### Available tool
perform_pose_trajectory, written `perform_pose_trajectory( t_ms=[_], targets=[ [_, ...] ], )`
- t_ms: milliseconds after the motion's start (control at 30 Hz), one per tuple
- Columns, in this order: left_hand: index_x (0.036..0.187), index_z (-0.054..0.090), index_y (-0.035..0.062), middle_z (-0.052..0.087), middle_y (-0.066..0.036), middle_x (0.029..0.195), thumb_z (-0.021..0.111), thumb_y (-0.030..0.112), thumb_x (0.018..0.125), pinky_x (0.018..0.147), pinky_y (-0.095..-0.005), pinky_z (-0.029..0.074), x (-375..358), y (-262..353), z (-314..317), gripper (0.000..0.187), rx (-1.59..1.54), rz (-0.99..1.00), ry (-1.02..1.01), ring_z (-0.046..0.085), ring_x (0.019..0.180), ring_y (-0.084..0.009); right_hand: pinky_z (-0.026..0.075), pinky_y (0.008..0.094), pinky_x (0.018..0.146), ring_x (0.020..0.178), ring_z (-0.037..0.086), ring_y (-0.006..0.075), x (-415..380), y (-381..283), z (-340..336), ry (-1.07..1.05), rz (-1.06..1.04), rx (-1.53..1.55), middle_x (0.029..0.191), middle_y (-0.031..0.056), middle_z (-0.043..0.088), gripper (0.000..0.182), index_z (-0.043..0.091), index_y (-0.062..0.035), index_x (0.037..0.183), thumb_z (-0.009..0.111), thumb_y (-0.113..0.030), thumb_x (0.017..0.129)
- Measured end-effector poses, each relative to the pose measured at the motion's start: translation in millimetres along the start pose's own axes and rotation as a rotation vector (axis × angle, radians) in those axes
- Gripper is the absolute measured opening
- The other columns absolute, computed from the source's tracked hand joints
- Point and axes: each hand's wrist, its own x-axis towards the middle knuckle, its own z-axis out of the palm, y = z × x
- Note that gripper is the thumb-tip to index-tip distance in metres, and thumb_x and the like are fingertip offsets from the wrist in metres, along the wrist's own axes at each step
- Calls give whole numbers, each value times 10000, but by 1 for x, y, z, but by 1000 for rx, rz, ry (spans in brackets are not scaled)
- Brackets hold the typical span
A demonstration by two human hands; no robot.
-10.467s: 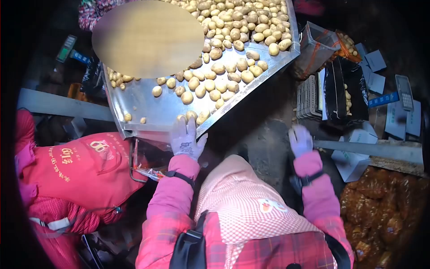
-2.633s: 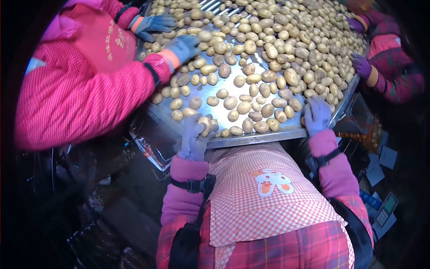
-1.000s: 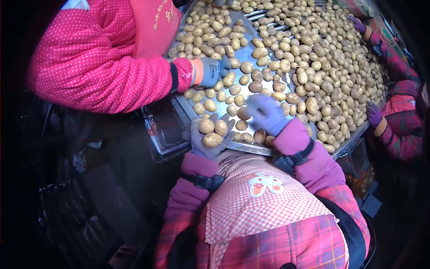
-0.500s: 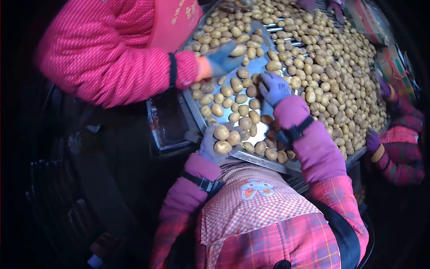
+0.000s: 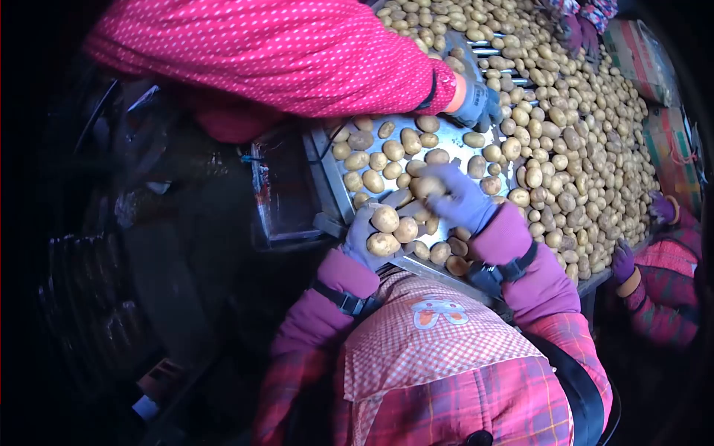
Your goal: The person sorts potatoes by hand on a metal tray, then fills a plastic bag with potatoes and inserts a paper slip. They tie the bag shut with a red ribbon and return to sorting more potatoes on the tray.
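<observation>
In a purple glove, my left hand (image 5: 359,236) is cupped around three potatoes (image 5: 384,218) at the near left corner of the metal tray (image 5: 462,149). My right hand (image 5: 462,201), gloved in purple and slightly blurred, grips a single potato (image 5: 427,187) just above and to the right of the left hand. Loose potatoes (image 5: 393,151) lie on the tray around both hands. A few more potatoes (image 5: 439,253) rest by the near rim, below my right hand.
A co-worker's pink sleeve (image 5: 312,67) reaches across the far left, with a blue-grey gloved hand (image 5: 477,104) on the tray. A large potato pile (image 5: 573,156) covers the right side. Other people's gloved hands (image 5: 623,262) are at its edges. Printed sacks (image 5: 641,59) stand far right.
My right hand has moved left and nearer, and now grips a potato beside my left hand. My left hand keeps its potatoes. The co-worker's arm has reached further right across the tray.
</observation>
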Motion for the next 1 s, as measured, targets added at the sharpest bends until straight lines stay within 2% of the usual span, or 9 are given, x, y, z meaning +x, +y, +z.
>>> perform_pose_trajectory(
  t_ms=[100, 200, 267, 433, 633, 767, 800, 900, 1000],
  targets=[
    [1217, 476, 8, 547, -135, 1204, 330, 273, 980, 846, -395, 529, 7, 9, 15, 385, 71, 130, -54, 597, 1000, -284, 463, 431, 874, 1035, 570, 336, 17, -25, 0, -231, -3, 11, 1112, 195, 579, 427, 565, -57, 1233, 626, -201, 836],
    [1201, 472, 11, 536, -146, 1174, 336, 282, 984, 807, -406, 540, 6, 6, 6, 373, -191, 22, -56, 585, 998, -280, 479, 426, 822, 971, 581, 379, 54, 8, -10, 200, -358, -440, 1054, 186, 594, 343, 607, -79, 1150, 604, -208, 832],
    [1216, 465, 1, 533, -151, 1169, 355, 296, 982, 823, -407, 537, -1, 8, 6, 392, -316, -33, -105, 580, 1015, -277, 448, 435, 931, 1104, 551, 352, 77, 17, -10, -31, 97, -534, 1171, 179, 589, 336, 595, -145, 1218, 515, -245, 907],
    [1319, 427, 2, 495, -126, 1304, 370, 422, 939, 921, -411, 496, -14, 5, -5, 570, -347, 11, -86, 544, 1131, -291, 467, 457, 901, 1024, 574, 400, 117, 59, 12, 123, 86, -902, 1168, 176, 587, 315, 641, -179, 1128, 549, -303, 854],
    [1349, 433, 80, 469, -84, 1356, 341, 449, 931, 943, -442, 469, -24, 1, -20, 565, -458, -53, 2, 496, 1200, -291, 507, 423, 849, 891, 633, 347, 99, 79, -14, 33, 74, -711, 983, 157, 649, 297, 640, -195, 1126, 591, -278, 845],
    [1361, 414, 85, 464, -126, 1341, 362, 526, 916, 985, -513, 420, -7, -5, -22, 629, -524, -81, -128, 468, 1227, -297, 495, 359, 834, 943, 636, 278, 49, -39, 2, 174, 240, 71, 989, 150, 659, 395, 591, -30, 1184, 607, -297, 893],
    [1376, 392, 77, 450, -149, 1348, 356, 565, 906, 1009, -518, 406, -1, -8, -24, 679, -372, -88, -302, 451, 1250, -297, 490, 372, 849, 954, 634, 290, 33, -50, 15, 147, 139, -24, 1004, 158, 658, 427, 575, -19, 1201, 621, -299, 883],
    [1292, 462, 79, 507, -132, 1271, 340, 536, 928, 912, -433, 487, -2, -3, 5, 597, -501, -209, -11, 539, 1148, -272, 420, 385, 989, 1124, 563, 282, -7, -53, 44, -57, 63, -277, 1181, 166, 598, 543, 498, -13, 1313, 656, -301, 880],
    [1267, 453, 32, 530, -145, 1231, 527, 407, 898, 885, -384, 503, 0, -13, -2, 530, 102, 60, -48, 574, 1084, -251, 392, 400, 1024, 1164, 541, 314, -36, -52, 60, 193, 155, -110, 1243, 205, 560, 622, 455, -12, 1354, 669, -328, 863]
  ],
)
